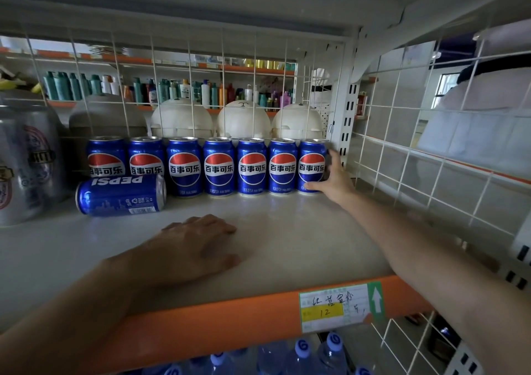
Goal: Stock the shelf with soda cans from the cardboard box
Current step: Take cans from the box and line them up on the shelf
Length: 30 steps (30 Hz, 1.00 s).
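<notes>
Several blue Pepsi cans (pixel 219 166) stand upright in a row along the wire back of the white shelf (pixel 287 225). My right hand (pixel 336 178) grips the rightmost can (pixel 311 165), thumb at its base and fingers round its right side. One more Pepsi can (pixel 120 196) lies on its side in front of the row's left end. My left hand (pixel 191 244) rests palm down on the shelf near the front, fingers loosely curled, holding nothing. The cardboard box is not in view.
A large silver can (pixel 24 162) stands at the left end of the shelf. White wire mesh (pixel 425 179) closes the back and right side. The front edge is an orange strip (pixel 230 314) with a price label (pixel 336 305). Water bottles (pixel 301 354) sit on the shelf below.
</notes>
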Available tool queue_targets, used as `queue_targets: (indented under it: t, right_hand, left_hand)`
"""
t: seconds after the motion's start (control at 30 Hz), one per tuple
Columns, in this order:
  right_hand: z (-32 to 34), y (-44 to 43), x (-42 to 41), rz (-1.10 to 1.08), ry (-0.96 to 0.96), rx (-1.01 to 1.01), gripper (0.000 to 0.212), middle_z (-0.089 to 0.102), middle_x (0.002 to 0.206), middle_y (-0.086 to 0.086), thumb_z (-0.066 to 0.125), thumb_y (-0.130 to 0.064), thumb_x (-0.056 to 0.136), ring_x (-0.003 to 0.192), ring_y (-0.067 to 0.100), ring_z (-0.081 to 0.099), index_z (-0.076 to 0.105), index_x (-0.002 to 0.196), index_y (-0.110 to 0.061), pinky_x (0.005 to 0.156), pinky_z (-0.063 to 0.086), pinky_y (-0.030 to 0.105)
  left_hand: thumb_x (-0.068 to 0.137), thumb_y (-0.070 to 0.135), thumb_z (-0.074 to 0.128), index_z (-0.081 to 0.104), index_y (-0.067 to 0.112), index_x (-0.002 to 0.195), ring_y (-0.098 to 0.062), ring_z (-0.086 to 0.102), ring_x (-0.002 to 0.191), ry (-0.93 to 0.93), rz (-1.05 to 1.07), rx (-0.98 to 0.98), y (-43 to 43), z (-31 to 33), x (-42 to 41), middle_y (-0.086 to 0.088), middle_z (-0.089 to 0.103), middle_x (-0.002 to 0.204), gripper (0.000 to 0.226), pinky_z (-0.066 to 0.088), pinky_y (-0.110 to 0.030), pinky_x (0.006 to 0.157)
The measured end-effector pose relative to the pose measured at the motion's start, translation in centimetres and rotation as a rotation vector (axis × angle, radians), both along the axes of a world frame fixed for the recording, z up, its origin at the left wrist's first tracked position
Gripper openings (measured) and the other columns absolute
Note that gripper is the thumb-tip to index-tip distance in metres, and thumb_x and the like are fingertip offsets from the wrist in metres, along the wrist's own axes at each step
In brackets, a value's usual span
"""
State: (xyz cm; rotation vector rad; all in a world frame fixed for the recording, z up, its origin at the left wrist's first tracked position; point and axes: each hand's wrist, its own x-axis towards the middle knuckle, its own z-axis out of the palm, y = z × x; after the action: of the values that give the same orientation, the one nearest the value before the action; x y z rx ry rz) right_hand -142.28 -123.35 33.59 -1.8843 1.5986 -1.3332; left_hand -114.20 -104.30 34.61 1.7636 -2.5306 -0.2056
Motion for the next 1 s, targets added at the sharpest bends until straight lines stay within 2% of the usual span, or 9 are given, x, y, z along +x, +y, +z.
queue_targets:
  t: [0.1,0.27,0.47,0.6,0.67,0.73,0.77,0.9,1.0]
  right_hand:
    - [-0.1,-0.2,-0.1,0.018,0.000,0.000,0.104,0.053,0.134,0.010,0.084,-0.012,0.065,0.121,0.030,0.052,0.019,0.146,-0.023,0.102,0.041,0.050]
    - [0.0,-0.1,-0.1,0.061,-0.037,0.031,0.101,0.052,0.135,0.008,0.081,-0.006,0.067,0.122,0.028,0.051,0.019,0.145,-0.022,0.103,0.041,0.051]
    - [0.3,0.1,-0.1,0.070,0.027,0.039,0.109,0.050,0.139,0.008,0.082,-0.009,0.067,0.125,0.028,0.049,0.012,0.148,-0.023,0.104,0.039,0.053]
    - [0.6,0.7,0.2,0.059,0.105,0.074,0.110,0.049,0.140,0.007,0.083,-0.015,0.067,0.126,0.027,0.048,0.010,0.149,-0.020,0.107,0.036,0.051]
    - [0.9,1.0,0.1,0.053,0.122,0.082,0.118,0.047,0.141,0.006,0.085,-0.018,0.064,0.127,0.027,0.047,0.005,0.149,-0.023,0.107,0.036,0.052]
    - [1.4,1.4,-0.1,0.016,0.113,0.053,0.117,0.048,0.141,0.006,0.086,-0.021,0.061,0.126,0.028,0.049,0.008,0.149,-0.025,0.104,0.039,0.053]
    - [1.9,2.0,-0.1,-0.012,0.124,0.029,0.111,0.048,0.141,0.007,0.085,-0.022,0.063,0.126,0.029,0.049,0.014,0.148,-0.022,0.103,0.040,0.053]
    - [4.4,5.2,0.7,-0.168,0.149,-0.033,0.080,0.046,0.141,0.015,0.072,-0.026,0.081,0.125,0.034,0.048,0.026,0.145,-0.011,0.099,0.043,0.048]
    - [6.0,7.3,2.6,-0.113,0.069,-0.061,0.069,0.054,0.133,0.014,0.069,-0.024,0.083,0.116,0.031,0.054,0.034,0.141,-0.011,0.094,0.045,0.039]
  left_hand:
    - [0.084,0.065,0.037,0.023,0.041,0.141,-0.003,0.024,0.135,0.014,-0.006,-0.018,0.2,0.1,-0.3,0.019,0.021,0.149,0.063,0.018,-0.026,0.111]
    - [0.060,0.094,0.021,0.023,0.044,0.140,-0.001,0.025,0.133,0.007,-0.015,-0.002,0.0,-0.1,0.1,0.022,0.022,0.148,0.095,0.020,-0.024,0.109]
    - [0.036,0.101,0.006,0.026,0.044,0.139,-0.001,0.029,0.130,0.064,-0.022,-0.026,-0.3,-0.4,0.4,0.022,0.027,0.145,0.119,0.023,-0.025,0.106]
    - [0.035,0.099,0.014,0.028,0.044,0.138,-0.002,0.031,0.130,0.072,-0.016,-0.031,-0.3,-0.4,0.4,0.022,0.029,0.144,0.117,0.024,-0.027,0.107]
    - [0.052,0.095,0.025,0.030,0.042,0.138,-0.003,0.031,0.130,0.069,-0.012,-0.030,-0.2,-0.3,0.2,0.021,0.030,0.144,0.101,0.025,-0.028,0.109]
    - [0.078,0.074,0.041,0.030,0.037,0.140,-0.006,0.032,0.131,0.068,-0.008,-0.037,-0.1,-0.1,0.0,0.017,0.031,0.145,0.073,0.026,-0.031,0.110]
    - [0.084,0.065,0.044,0.030,0.036,0.141,-0.008,0.032,0.132,0.068,-0.004,-0.044,-0.2,-0.1,-0.1,0.015,0.031,0.146,0.066,0.026,-0.033,0.110]
    - [0.087,0.059,0.045,0.031,0.033,0.141,-0.011,0.032,0.133,0.084,0.004,-0.042,-0.1,0.0,0.0,0.012,0.031,0.147,0.061,0.026,-0.036,0.111]
    - [0.088,0.056,0.048,0.033,0.032,0.141,-0.013,0.032,0.134,0.125,0.019,-0.063,0.0,0.0,-0.1,0.010,0.031,0.148,0.061,0.025,-0.037,0.112]
